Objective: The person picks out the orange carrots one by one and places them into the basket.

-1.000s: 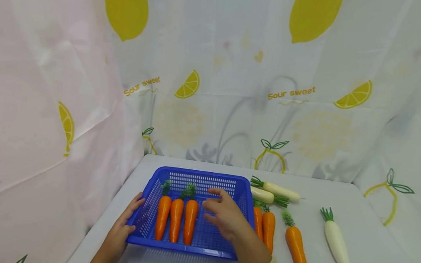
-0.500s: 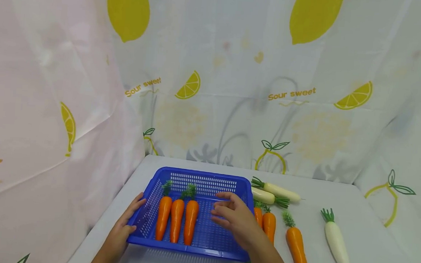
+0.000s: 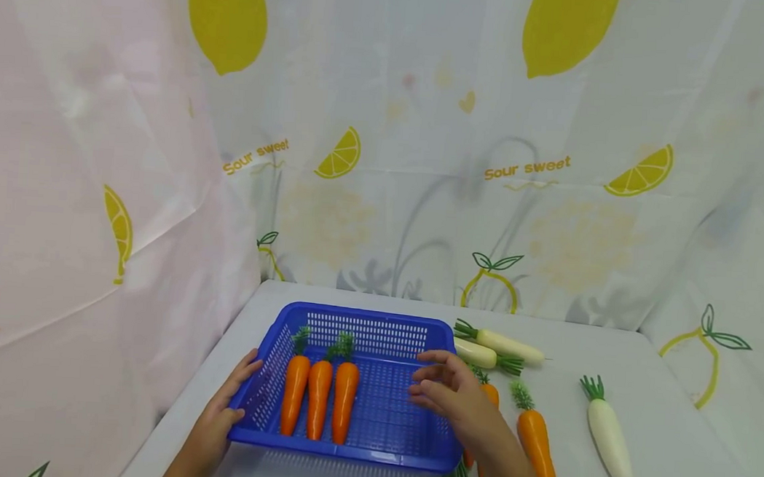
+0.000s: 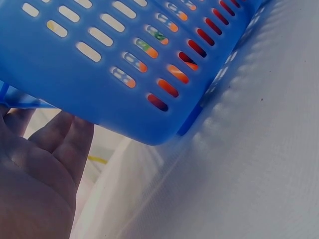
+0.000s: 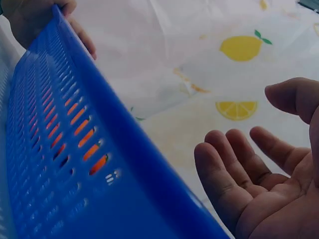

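A blue plastic basket [image 3: 356, 452] with slotted walls sits on the table. Three orange carrots [image 3: 318, 402] with green tops lie side by side in its left half. My left hand [image 3: 216, 422] rests at the basket's left rim, its fingers and thumb spread and fairly straight; the left wrist view shows the fingertips passing behind the rim. Over the basket's right side, my right hand [image 3: 458, 396] has loosely bent fingers and holds nothing. In the right wrist view its palm [image 5: 279, 209] faces up beside the rim.
Right of the basket, carrots [image 3: 490, 395] are partly hidden by my right hand and arm. Farther right lie another carrot [image 3: 536, 445] and a white radish [image 3: 609, 442]. Two more white radishes [image 3: 510, 346] lie at the back. A lemon-print cloth [image 3: 389, 232] hangs behind the table.
My right hand has moved rightward from over the basket's middle to its right rim. My left hand, the basket and the carrots in it have stayed in place.
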`<state>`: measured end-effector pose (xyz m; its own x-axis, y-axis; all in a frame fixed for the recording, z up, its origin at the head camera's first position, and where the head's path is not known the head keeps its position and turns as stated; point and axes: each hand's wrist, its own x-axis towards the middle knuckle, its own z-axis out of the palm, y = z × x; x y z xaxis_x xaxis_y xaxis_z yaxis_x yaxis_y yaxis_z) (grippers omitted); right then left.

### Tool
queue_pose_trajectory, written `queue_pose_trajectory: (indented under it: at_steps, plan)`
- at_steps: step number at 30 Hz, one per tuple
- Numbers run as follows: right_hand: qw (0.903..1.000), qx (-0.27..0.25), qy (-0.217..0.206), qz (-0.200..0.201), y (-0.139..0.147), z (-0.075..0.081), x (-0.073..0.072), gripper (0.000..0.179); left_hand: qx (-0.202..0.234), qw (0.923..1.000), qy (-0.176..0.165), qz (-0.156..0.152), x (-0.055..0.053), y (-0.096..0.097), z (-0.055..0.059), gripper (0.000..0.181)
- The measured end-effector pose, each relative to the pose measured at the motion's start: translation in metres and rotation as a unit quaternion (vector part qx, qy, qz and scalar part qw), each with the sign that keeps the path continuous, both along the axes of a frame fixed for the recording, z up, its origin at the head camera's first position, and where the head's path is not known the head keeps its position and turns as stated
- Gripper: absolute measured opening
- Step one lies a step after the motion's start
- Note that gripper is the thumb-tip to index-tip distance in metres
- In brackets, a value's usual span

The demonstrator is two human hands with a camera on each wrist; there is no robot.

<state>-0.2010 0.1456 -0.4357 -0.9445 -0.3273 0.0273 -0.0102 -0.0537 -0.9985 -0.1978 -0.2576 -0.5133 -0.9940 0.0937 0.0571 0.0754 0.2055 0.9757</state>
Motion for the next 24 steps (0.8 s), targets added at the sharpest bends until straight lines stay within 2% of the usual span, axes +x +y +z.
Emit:
queue_pose_trajectory:
  at_steps: [7, 12, 17, 24]
  plan:
    - [0.9981, -0.011, 0.040, -0.044, 0.024, -0.010, 0.000, 0.042, 0.007, 1.0000, -0.005, -0.001, 0.001, 0.002, 0.002, 0.086]
    - [0.9942, -0.030, 0.054, -0.088, 0.037, -0.014, 0.002, 0.042, 0.009, 1.0000, -0.001, 0.001, 0.002, 0.002, 0.002, 0.085]
    - [0.9925, -0.023, 0.067, -0.100, 0.046, -0.016, 0.005, 0.038, -0.001, 1.0000, -0.004, 0.005, 0.002, 0.002, 0.001, 0.086]
    - [0.9896, 0.031, 0.023, -0.138, 0.058, -0.018, 0.009, 0.047, 0.002, 1.0000, -0.006, 0.004, 0.001, 0.002, 0.002, 0.084]
